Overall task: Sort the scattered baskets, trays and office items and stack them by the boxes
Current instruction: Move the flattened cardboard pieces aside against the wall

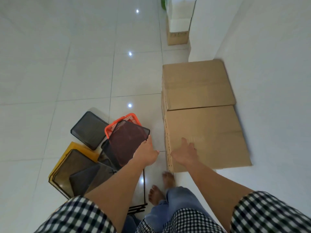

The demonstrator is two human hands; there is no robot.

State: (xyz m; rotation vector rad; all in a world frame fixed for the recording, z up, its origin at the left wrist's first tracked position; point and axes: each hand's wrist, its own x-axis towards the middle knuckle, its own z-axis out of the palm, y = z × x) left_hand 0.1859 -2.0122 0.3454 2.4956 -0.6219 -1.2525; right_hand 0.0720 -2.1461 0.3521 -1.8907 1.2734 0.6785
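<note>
Left hand [146,154] gripped a mesh tray [127,142], which tilted over the orange basket [117,122]. Right hand [185,153] hung slack above the near box [207,140]. More trays [80,172] crowded the floor [67,64] alongside.

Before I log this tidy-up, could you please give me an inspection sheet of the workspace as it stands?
Surface: glossy white tiled floor, reflecting lights.
Job's things: tilted black mesh tray over orange plastic basket; flat black mesh tray; yellow plastic tray holding dark trays; near brown cardboard box and far brown cardboard box by the wall.
Clutter: black wire frame by bare feet.
Grips: left hand holds the tilted tray's edge; right hand open over the near box.
Cables: nothing seen.
Surroundings: white wall; small cardboard box topped with white blocks beyond.
</note>
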